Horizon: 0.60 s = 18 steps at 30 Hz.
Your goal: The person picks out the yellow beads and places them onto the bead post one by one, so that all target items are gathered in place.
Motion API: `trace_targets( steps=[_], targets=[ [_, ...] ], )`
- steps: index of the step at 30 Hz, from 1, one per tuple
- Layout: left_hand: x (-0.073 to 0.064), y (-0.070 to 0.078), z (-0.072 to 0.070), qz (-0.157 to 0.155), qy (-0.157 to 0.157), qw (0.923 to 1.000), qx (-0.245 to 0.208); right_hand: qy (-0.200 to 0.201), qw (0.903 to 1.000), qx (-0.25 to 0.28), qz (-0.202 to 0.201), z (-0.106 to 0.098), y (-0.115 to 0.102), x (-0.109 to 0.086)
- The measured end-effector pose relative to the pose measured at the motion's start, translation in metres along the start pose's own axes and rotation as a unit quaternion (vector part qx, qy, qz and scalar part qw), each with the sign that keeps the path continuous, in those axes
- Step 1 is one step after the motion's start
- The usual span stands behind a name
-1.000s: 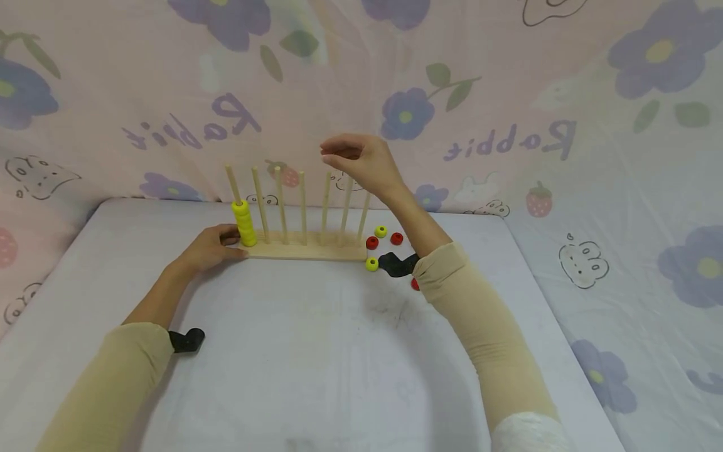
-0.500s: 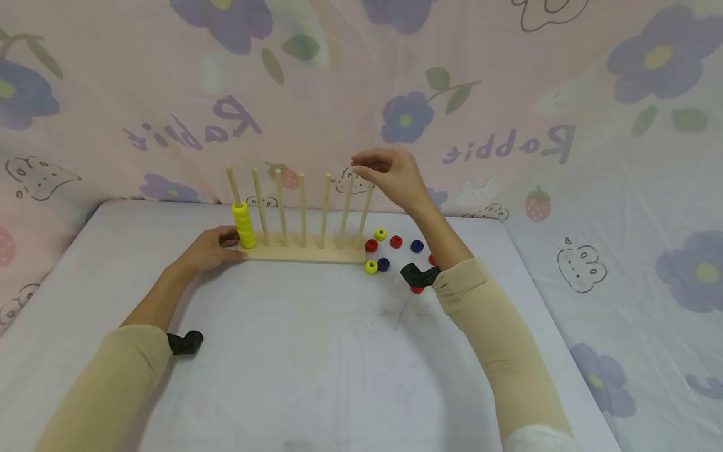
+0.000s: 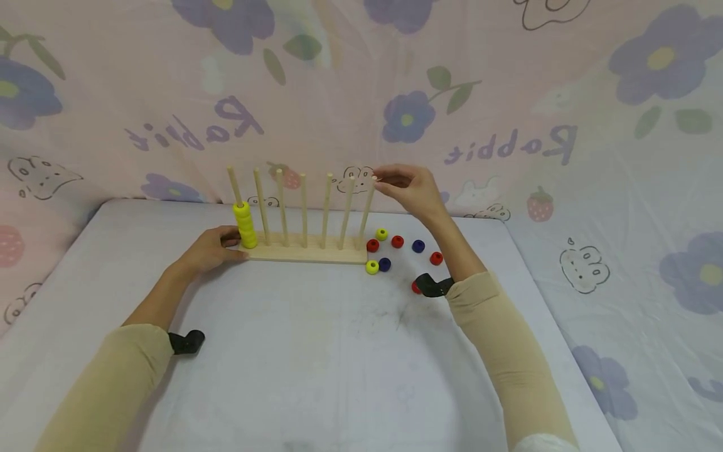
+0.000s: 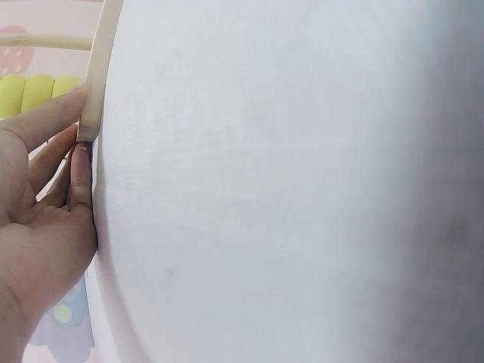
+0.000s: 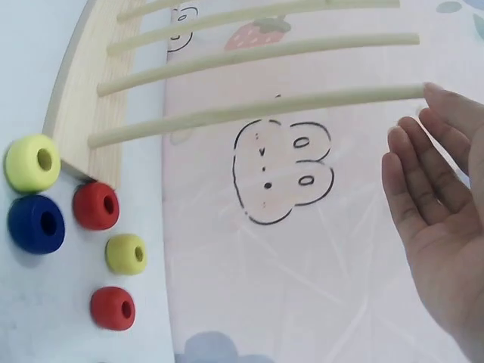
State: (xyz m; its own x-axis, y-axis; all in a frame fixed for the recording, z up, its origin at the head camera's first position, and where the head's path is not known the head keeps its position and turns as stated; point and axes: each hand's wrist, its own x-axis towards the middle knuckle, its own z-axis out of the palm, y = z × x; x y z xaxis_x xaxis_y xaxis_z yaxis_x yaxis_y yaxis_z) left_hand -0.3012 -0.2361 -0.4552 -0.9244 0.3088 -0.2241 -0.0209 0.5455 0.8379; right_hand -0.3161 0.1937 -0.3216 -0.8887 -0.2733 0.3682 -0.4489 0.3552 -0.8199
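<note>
A wooden peg stand (image 3: 307, 253) with a row of upright pegs stands toward the back of the table. Yellow beads (image 3: 245, 226) are stacked on its leftmost peg; the other pegs carry none. My left hand (image 3: 210, 250) holds the left end of the base, thumb and fingers either side of the wood edge (image 4: 97, 91) in the left wrist view. At the top of the rightmost peg (image 5: 257, 110), my right hand (image 3: 415, 191) touches the tip with one digit. Its other fingers (image 5: 423, 162) are relaxed and hold nothing.
Loose beads lie right of the stand: yellow (image 3: 372, 267), blue (image 3: 385, 264), red (image 3: 398, 242) and several others. One red bead (image 3: 417, 287) is partly behind the black wrist mount (image 3: 433, 285). A printed cloth (image 3: 350, 81) hangs behind the white table (image 3: 294, 351).
My right hand has moved right and down along the peg tops to the rightmost peg. Blue and red beads that the right arm covered now show. The left hand stays put.
</note>
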Motion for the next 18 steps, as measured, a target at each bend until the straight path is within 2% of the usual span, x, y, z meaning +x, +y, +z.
trace_targets(
  steps=[8, 13, 15, 18],
  targets=[
    [0.001, 0.002, 0.002, 0.008, 0.001, 0.9999, -0.008, -0.002, 0.9994, 0.004, 0.034, -0.005, 0.018, -0.012],
    [0.0, 0.001, 0.001, 0.001, 0.0, 0.9999, -0.01, 0.006, 0.9996, -0.015, 0.022, -0.004, 0.013, -0.024],
    [-0.001, 0.001, 0.001, 0.001, 0.0, 0.9999, -0.011, 0.011, 0.9995, -0.017, 0.025, -0.003, 0.021, -0.026],
    [-0.001, 0.001, 0.001, 0.005, 0.0, 0.9999, -0.01, 0.015, 0.9989, -0.013, 0.041, -0.003, 0.043, -0.027]
  ],
)
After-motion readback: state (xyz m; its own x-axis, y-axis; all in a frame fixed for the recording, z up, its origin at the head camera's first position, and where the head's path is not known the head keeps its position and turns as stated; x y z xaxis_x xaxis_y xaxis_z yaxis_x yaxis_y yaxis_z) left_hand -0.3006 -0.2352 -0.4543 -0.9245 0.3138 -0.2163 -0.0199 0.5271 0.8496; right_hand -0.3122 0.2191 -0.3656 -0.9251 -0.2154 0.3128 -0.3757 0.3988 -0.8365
